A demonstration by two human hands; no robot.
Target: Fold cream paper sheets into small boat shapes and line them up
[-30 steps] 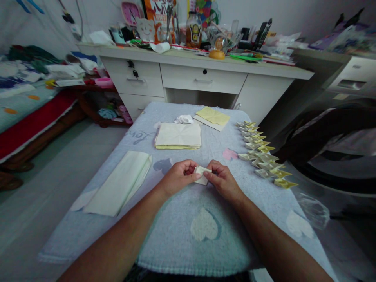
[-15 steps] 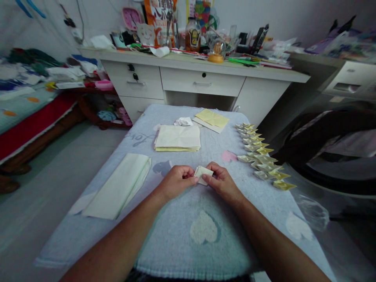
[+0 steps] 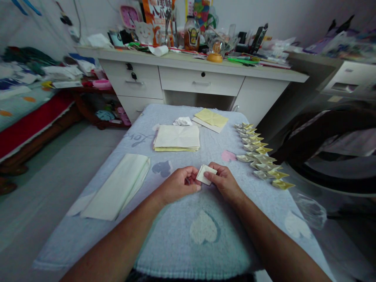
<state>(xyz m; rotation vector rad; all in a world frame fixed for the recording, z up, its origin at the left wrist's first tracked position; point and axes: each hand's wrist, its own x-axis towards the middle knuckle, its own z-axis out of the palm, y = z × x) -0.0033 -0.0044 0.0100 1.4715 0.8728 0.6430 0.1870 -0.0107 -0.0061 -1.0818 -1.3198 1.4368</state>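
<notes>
A small folded square of cream paper [image 3: 201,176] is pinched in my right hand [image 3: 226,180], thumb on top and fingers underneath. At its left edge is my left hand [image 3: 179,183], with the thumb parted from the curled fingers. Those fingertips are close to the paper; whether they touch it I cannot tell. Along the right side of the cloth-covered table runs a row of several folded paper boats [image 3: 266,167], whitish and yellow. Beyond my hands lies a stack of creased paper sheets [image 3: 176,136].
To the left rests a long folded pale paper bundle [image 3: 117,188]. A crumpled white tissue [image 3: 182,121] and a yellow sheet [image 3: 210,117] are at the back of the patterned tablecloth [image 3: 164,239]. Behind stands a cluttered white desk [image 3: 202,84]; a washing machine [image 3: 346,84] is at right.
My left thumb and fingers have come apart from the paper's left edge. The folded paper has turned slightly and moved a little right in my right hand.
</notes>
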